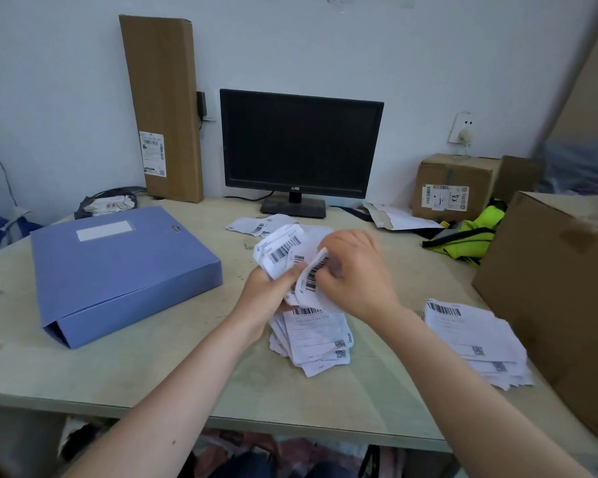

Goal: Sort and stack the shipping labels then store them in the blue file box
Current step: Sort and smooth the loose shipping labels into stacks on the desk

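Above the middle of the table, my left hand (266,291) grips a bunch of curled white shipping labels (283,248) with barcodes. My right hand (354,270) pinches one curled label (313,276) at the bunch's right side. Below my hands lies a fanned stack of labels (316,339). A second stack of labels (477,343) lies to the right. A few loose labels (252,225) lie in front of the monitor. The blue file box (118,267) lies flat and closed on the left of the table.
A black monitor (301,146) stands at the back centre. A tall flat carton (163,108) leans on the wall behind the file box. A big cardboard box (563,305) crowds the right edge, with a smaller carton (453,184) and a yellow-green garment (470,236) behind it.
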